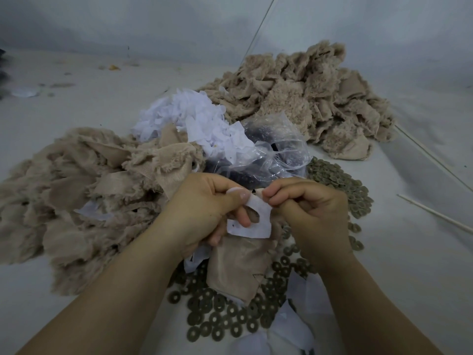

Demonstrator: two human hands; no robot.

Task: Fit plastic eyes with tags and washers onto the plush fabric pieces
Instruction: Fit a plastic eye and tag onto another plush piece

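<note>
While our left hand (pixel 202 208) grips a beige plush piece (pixel 235 267) and white tag (pixel 252 221) above the desk's (pixel 76 98) near edge, our right hand (pixel 304 208) pinches the tag's top; whatever sits between the fingertips is hidden. No writing is legible. Washers (pixel 225 321) lie beneath; a clear bag (pixel 276 152) and plush heaps (pixel 302 98) lie beyond.

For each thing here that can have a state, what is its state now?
left hand: pinches the white tag
right hand: fingers curled, pinching at the tag's top edge
white tag: held against the fabric piece
fabric piece: held up, hanging
plastic bag: open, crumpled
washers: loose, scattered
</note>
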